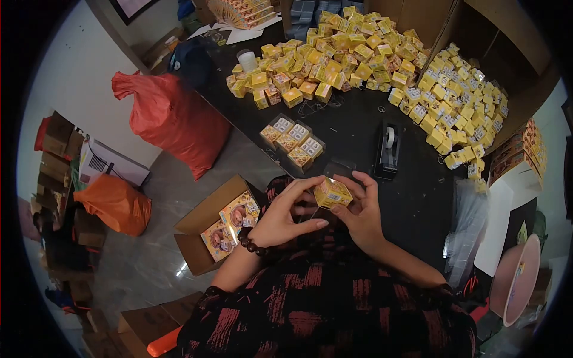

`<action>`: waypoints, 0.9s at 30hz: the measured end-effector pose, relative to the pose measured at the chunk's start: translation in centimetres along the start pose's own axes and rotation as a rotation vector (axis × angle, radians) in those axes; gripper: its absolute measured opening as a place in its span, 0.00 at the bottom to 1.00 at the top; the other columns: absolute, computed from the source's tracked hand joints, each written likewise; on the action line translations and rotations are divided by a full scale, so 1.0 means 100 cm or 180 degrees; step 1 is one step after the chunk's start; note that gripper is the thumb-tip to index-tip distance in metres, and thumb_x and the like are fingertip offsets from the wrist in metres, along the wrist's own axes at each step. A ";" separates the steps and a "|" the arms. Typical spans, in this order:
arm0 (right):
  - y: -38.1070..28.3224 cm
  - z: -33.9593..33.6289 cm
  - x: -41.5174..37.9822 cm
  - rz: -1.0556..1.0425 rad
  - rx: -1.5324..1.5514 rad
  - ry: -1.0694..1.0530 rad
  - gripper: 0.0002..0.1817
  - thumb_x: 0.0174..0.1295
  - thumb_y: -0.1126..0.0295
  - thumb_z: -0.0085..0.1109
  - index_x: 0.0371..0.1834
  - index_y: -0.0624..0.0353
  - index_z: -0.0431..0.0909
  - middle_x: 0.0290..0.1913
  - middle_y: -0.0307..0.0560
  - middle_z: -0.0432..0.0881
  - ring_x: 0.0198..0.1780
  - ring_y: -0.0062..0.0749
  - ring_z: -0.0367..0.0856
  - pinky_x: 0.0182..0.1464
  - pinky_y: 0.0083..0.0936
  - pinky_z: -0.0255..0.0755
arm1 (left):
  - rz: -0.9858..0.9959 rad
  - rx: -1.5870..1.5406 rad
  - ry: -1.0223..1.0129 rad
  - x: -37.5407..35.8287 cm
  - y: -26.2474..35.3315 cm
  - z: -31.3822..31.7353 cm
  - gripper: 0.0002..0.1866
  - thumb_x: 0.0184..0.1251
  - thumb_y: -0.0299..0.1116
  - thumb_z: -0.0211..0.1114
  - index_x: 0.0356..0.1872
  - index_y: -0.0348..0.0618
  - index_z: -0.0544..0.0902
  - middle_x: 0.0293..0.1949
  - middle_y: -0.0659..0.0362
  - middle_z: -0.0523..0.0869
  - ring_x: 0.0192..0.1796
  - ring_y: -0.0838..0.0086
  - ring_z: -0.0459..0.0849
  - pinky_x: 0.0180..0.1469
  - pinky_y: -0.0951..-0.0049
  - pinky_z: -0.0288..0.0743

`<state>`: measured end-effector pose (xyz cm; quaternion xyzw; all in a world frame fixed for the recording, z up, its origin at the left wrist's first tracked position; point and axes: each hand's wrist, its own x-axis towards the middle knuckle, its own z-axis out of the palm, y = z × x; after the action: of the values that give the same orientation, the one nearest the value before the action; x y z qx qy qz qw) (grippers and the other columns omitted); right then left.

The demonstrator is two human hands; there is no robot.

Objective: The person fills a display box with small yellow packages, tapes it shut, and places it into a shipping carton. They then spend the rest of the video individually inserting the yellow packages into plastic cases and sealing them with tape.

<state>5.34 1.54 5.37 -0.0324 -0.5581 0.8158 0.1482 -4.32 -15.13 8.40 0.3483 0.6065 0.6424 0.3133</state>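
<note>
A small yellow printed box is held up in front of my body, over the near edge of the black table. My right hand grips it, thumb on the lower side and fingers behind. My left hand, with a dark bead bracelet on its wrist, curls around the box's left side, its fingertips at the upper edge. A piece of clear plastic shows just beyond the fingers; whether it is held cannot be made out. Just past my left hand, several small boxes in clear packs lie on the table.
A tape dispenser stands on the black table. Beyond it lie a heap of yellow boxes and a pile of smaller yellow pieces. Clear plastic sleeves lie right. An open carton and red sack stand left.
</note>
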 end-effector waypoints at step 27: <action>-0.013 -0.009 0.017 -0.0191 0.0233 -0.0444 0.04 0.61 0.80 0.62 0.38 0.65 0.78 0.51 0.47 0.77 0.57 0.31 0.77 0.58 0.27 0.73 | 0.0227 -0.0645 0.0511 -0.007 -0.019 0.012 0.30 0.59 0.18 0.67 0.59 0.43 0.62 0.61 0.53 0.70 0.52 0.75 0.79 0.48 0.79 0.78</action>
<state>4.19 3.22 6.42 0.0467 -0.5376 0.8311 0.1344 -2.98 -14.95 6.49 0.2837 0.5488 0.7369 0.2743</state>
